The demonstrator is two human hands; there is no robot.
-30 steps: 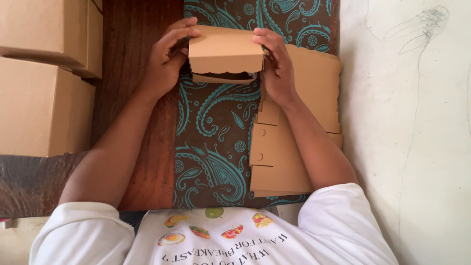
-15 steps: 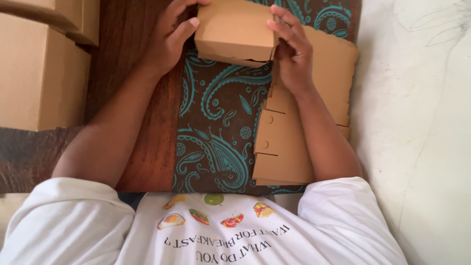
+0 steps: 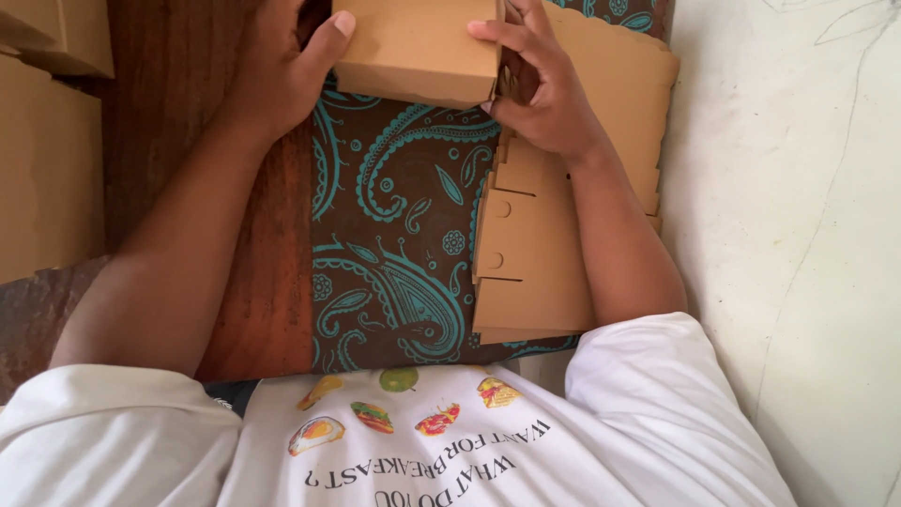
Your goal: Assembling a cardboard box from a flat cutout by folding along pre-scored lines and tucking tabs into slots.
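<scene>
You've got a folded brown cardboard box [image 3: 419, 47] up at the top of the view, held over the brown cloth with teal paisley [image 3: 394, 235], with your left hand [image 3: 277, 80] wrapped on its left side, thumb pressed onto the box's top face, and your right hand [image 3: 544, 99] clamping the right end, fingers curled over the top edge. Right under your right wrist there's a stack of flat unfolded box blanks [image 3: 540, 263] lying on the cloth, touching your forearm. Off to your left, more finished cardboard boxes [image 3: 47, 160] sit on the dark wooden table [image 3: 253, 282], well apart from the one you're gripping.
</scene>
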